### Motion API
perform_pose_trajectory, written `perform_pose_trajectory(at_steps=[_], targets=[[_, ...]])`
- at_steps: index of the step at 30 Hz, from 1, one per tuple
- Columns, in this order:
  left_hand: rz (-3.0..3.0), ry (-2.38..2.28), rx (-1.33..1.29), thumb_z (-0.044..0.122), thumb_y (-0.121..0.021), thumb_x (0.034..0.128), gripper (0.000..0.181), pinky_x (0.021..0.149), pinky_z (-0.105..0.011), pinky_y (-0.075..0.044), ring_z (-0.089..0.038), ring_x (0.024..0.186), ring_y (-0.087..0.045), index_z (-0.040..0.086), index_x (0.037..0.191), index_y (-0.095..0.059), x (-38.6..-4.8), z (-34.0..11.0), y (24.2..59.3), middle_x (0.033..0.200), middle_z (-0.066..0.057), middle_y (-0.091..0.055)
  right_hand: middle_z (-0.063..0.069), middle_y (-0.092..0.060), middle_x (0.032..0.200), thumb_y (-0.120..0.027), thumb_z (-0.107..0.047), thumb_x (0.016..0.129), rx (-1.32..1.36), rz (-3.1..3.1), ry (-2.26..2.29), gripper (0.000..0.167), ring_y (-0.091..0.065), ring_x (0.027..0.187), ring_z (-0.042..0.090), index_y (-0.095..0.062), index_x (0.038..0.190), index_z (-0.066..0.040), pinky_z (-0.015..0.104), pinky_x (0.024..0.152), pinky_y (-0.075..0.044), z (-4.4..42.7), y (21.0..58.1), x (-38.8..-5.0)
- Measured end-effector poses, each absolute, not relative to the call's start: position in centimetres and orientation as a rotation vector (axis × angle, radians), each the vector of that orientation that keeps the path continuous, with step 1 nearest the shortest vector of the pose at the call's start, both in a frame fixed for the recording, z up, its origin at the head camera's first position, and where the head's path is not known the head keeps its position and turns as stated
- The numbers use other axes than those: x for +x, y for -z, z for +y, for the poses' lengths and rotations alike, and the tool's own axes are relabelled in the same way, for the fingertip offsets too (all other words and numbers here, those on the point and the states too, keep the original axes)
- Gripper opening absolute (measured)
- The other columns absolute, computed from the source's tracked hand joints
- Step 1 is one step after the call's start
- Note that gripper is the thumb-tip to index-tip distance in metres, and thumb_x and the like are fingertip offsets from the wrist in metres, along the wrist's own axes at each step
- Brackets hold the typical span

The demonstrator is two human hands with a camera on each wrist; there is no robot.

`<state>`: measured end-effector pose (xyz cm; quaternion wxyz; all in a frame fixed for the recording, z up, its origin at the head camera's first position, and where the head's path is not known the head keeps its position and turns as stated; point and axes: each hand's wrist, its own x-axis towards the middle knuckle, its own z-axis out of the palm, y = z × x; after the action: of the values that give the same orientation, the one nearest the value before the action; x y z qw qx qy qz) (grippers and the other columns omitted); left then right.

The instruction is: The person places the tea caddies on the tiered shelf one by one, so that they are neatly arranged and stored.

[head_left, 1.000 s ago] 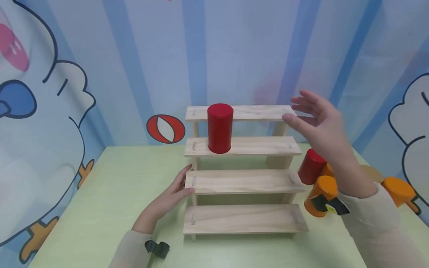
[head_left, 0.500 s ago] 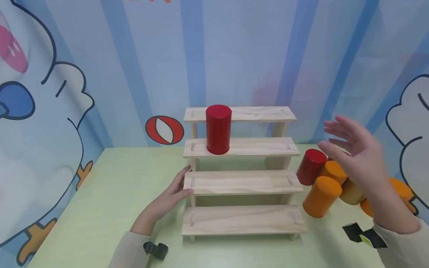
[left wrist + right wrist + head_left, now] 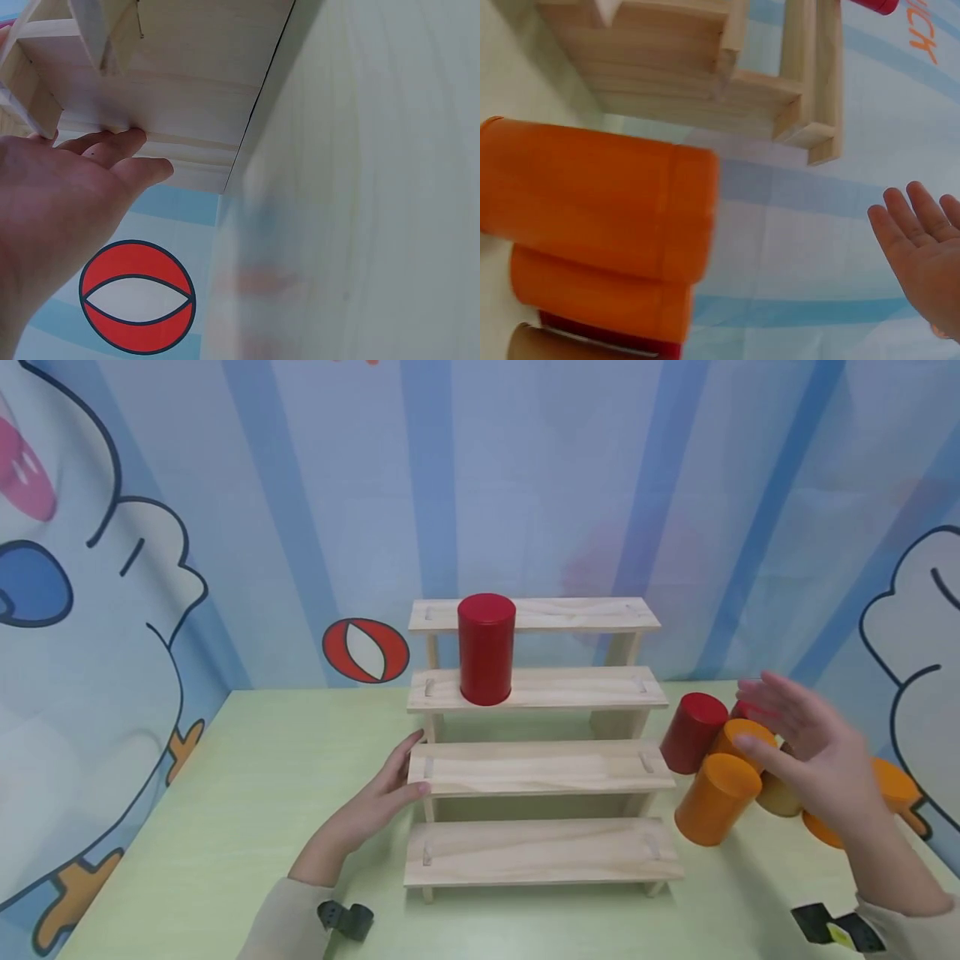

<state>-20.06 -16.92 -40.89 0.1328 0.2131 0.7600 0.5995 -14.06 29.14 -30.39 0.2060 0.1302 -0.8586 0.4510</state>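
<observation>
A red lidded canister (image 3: 486, 652) stands upright on the second step from the top of a light wooden four-tier stand (image 3: 543, 768), left of its middle. My left hand (image 3: 367, 814) touches the stand's left side. Its thumb lies at the end of a lower step, and in the left wrist view its fingers (image 3: 124, 146) extend along the side panel. To the right, my right hand (image 3: 825, 768) hovers with fingers spread over a group of canisters, holding nothing. Among them are an orange canister (image 3: 717, 799) in front and another red canister (image 3: 693, 732); the hand partly hides others.
A gold canister (image 3: 778, 792) and another orange canister (image 3: 896, 785) are partly covered by the right hand and forearm. Behind the pale green table (image 3: 225, 827) hangs a blue striped cartoon backdrop (image 3: 525, 477). The stand's three other steps hold no canisters.
My right hand has moved away from the stand's upper right end, rightward and down over the group of canisters. The left hand keeps its place, and the red canister on the stand stays put.
</observation>
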Motion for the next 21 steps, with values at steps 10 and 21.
perform_pose_trajectory(at_steps=[10,21], targets=[[2.223,-1.729,0.619,0.025,-0.051,0.0996,0.076,0.116,-0.053,-0.017,-0.03,0.148,-0.003,0.019,0.156,0.0,-20.1,-16.9,41.0,0.162,-0.01,0.0,-0.021,-0.054,0.125,-0.064,0.007,0.086,0.413,-2.408,-1.339,0.066,-0.053,0.112,-0.008,-0.04,0.145,-0.01,0.004,0.084,-0.043,31.2,33.6,-14.6],[2.229,-1.725,0.616,0.025,-0.051,0.0997,0.076,0.116,-0.052,-0.016,-0.03,0.148,-0.002,0.02,0.156,0.0,-20.1,-16.9,41.0,0.162,-0.009,0.0,-0.024,-0.055,0.121,-0.062,0.004,0.089,0.369,-2.434,-1.446,0.064,-0.054,0.109,-0.012,-0.038,0.147,-0.012,0.004,0.082,-0.045,32.9,36.1,-14.9]])
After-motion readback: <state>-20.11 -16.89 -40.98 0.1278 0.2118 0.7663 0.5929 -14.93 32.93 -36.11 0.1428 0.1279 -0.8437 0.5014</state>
